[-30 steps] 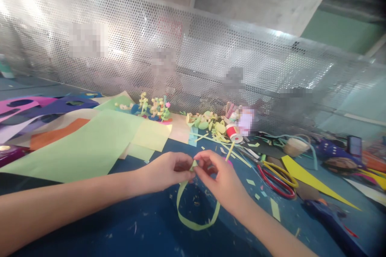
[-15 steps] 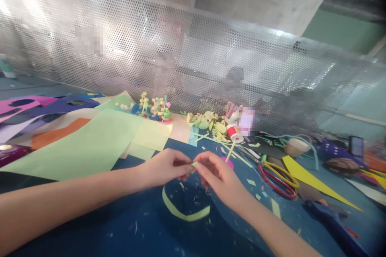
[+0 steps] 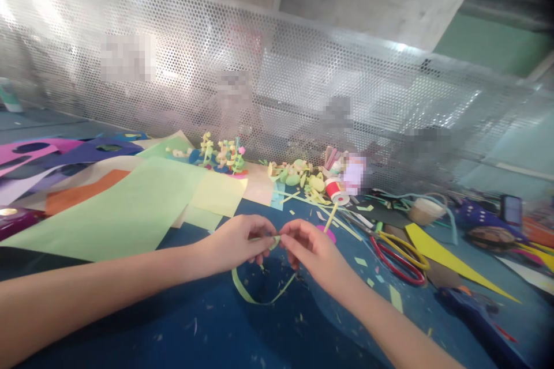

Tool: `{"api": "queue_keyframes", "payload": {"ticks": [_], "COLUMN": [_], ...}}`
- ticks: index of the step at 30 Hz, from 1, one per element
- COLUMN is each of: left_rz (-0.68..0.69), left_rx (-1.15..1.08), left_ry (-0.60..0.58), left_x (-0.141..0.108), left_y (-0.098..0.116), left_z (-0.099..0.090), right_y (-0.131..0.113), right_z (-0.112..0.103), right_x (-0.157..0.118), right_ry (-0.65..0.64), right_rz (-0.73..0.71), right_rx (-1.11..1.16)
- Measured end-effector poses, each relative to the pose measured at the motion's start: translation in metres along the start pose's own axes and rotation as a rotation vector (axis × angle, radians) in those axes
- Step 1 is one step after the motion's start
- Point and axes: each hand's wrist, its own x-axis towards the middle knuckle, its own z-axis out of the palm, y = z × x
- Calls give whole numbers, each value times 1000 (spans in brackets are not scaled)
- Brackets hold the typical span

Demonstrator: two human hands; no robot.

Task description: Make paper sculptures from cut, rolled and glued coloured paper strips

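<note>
A narrow pale green paper strip [image 3: 243,292] hangs in a loose curve beneath my hands, above the dark blue tabletop. My left hand [image 3: 246,242] is closed, its thumb and fingers pinching a small rolled or folded part of the strip. Just to the right, my right hand [image 3: 309,248] is closed too, thumb and fingertips meeting at that same bit of paper. The fingers hide part of the strip. Behind my right hand, a pale yellow stem [image 3: 331,217] rises from a pink paper disc [image 3: 329,235].
Green paper sheets [image 3: 116,213] spread to the left. Red-and-yellow-handled scissors [image 3: 400,259] and a dark blue tool [image 3: 476,323] lie at right, among paper scraps. Small paper flowers [image 3: 216,153] and a red-and-white spool [image 3: 336,191] stand before a perforated metal screen [image 3: 182,63].
The hanging strip has turned, so its right side now shows thin and rises toward my right hand. My fingers have shifted slightly around the pinched part.
</note>
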Motion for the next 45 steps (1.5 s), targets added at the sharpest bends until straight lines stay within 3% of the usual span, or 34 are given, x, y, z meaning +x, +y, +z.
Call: {"api": "queue_keyframes", "payload": {"ticks": [11,21,37,45], "left_rz": [-4,-36,137,118], "left_rx": [-19,47,69,28], "left_ry": [-18,6,157,144], "left_x": [-4,0,-4,-5], "left_y": [0,-6,-1,-6], "left_z": [5,1,6,8], "right_y": [1,-2,-5,-2], "right_z": [-1,2,-3,-4], "right_x": [0,-4,-2,-3], "right_ry": [5,-35,-69,-39], "right_rz": [111,237,61,41], "right_rx": [55,257,28,-34]}}
